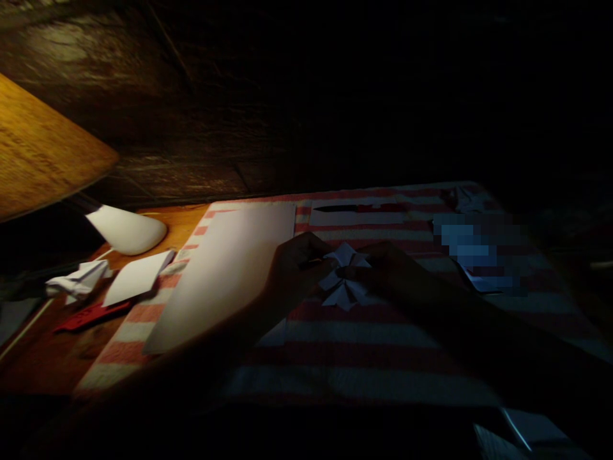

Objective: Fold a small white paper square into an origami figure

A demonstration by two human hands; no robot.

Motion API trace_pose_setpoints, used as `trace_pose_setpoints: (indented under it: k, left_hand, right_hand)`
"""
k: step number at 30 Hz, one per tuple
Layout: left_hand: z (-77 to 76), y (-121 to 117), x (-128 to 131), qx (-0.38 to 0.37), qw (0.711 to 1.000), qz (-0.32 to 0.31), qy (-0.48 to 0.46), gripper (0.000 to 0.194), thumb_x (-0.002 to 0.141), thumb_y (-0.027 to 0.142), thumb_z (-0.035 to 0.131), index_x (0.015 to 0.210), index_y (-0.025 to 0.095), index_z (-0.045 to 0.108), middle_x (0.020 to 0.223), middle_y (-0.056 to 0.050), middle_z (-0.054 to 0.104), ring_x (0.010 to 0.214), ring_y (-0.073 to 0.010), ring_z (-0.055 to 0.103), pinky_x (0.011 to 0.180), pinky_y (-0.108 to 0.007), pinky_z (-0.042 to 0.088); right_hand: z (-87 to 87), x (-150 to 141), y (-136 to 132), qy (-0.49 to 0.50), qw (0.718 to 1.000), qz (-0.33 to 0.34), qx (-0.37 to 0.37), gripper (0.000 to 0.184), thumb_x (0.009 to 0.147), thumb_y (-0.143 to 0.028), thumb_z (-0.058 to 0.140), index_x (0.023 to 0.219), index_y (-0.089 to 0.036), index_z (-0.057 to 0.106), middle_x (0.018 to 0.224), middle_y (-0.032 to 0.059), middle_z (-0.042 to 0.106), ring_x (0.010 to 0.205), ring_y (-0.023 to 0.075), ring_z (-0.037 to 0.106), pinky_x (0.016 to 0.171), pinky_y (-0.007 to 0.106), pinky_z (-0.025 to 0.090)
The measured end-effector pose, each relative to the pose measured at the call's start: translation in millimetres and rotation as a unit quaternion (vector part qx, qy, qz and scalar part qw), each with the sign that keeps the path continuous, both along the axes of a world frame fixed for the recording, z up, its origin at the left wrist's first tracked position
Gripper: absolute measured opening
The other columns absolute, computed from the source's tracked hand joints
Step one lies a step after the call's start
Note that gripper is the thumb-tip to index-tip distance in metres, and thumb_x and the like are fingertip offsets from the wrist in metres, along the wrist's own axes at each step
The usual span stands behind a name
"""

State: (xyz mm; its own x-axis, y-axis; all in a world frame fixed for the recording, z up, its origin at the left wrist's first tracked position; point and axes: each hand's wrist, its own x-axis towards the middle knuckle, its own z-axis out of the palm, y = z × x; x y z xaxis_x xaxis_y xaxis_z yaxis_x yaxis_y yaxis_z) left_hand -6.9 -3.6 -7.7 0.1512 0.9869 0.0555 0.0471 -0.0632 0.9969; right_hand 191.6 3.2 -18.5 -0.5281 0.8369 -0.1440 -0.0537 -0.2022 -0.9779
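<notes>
A white folded-paper star (345, 295) with pointed petals is held up over the striped cloth. My left hand (301, 257) grips its left side, fingers bent around the edge. From the other side my right hand (383, 265) pinches it, thumb across the middle. Both hands are dim, and the fingertips behind the paper are hidden. Left of my hands lies a large sheet of white paper (230, 255). Beyond them a knife (354, 208) with a dark blade and red handle rests on a white strip of paper (359, 218).
A red-and-white striped cloth (383, 383) covers the table. To the left stand a lamp with a white base (129, 230), crumpled paper (79, 281), a white pad (138, 278) and a red tool (93, 316). A lit phone (479, 278), partly blurred, lies right; a dark wall rises behind.
</notes>
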Motion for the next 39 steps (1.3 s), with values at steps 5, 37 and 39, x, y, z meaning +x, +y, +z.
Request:
trace_pose_setpoints:
  k: [5,37,39]
  left_hand:
    - [1.0,0.0,1.8,0.031,0.999,0.005,0.006,0.015,0.069,0.018,0.078,0.076,0.016,0.065,0.069,0.0,0.07,0.064,-0.0104,0.065,0.059,-0.02,0.049]
    - [10.6,-3.2,-0.7,0.008,0.993,0.002,0.114,0.016,0.075,0.03,0.073,0.067,0.018,0.069,0.06,0.002,0.064,0.055,-0.0114,0.056,0.05,-0.02,0.042]
    - [13.4,-3.2,-0.7,0.003,0.994,0.006,0.111,0.017,0.073,0.031,0.074,0.064,0.018,0.068,0.058,0.002,0.063,0.054,-0.0115,0.056,0.05,-0.02,0.042]
  right_hand:
    - [-1.6,-1.6,-2.2,0.027,1.0,-0.011,-0.009,0.024,0.077,-0.037,0.083,0.081,-0.014,0.077,0.071,0.0009,0.067,0.06,0.0107,0.056,0.058,0.025,0.037]
    - [-9.2,-7.7,3.3,-0.003,0.998,-0.011,0.063,0.033,0.075,-0.044,0.084,0.073,-0.014,0.07,0.064,-0.0028,0.06,0.055,0.0078,0.047,0.051,0.021,0.034]
    - [-8.2,-8.5,4.5,0.006,0.998,-0.007,0.055,0.031,0.075,-0.042,0.084,0.077,-0.014,0.072,0.067,-0.0021,0.062,0.056,0.008,0.048,0.053,0.022,0.036]
